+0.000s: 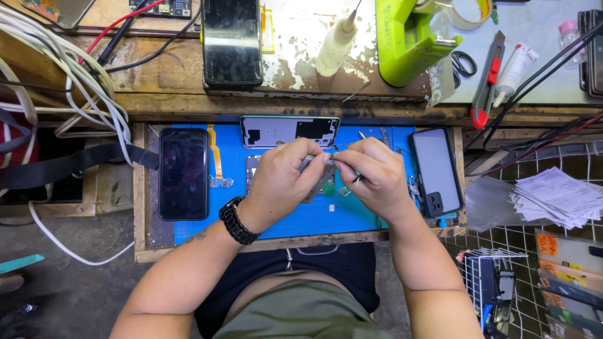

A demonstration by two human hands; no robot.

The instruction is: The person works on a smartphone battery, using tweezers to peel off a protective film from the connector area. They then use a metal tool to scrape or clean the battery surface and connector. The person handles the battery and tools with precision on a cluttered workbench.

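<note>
Two hands met over the blue mat [301, 216]: the left hand [282, 179] pinched a small grey part [314, 171], the right hand [370, 176] closed on thin tweezers [355, 179]. The part looked light, thin and fragile, best gripped by its edges.

The person's arms are bare from the fingers up to the elbows, with no sleeves in view. A chunky black wristwatch [238, 220] with a linked band circles the left wrist, just behind the left hand [284, 179]. The right hand [372, 177] and wrist wear nothing. A black top and olive-green shorts cover the body.
</note>
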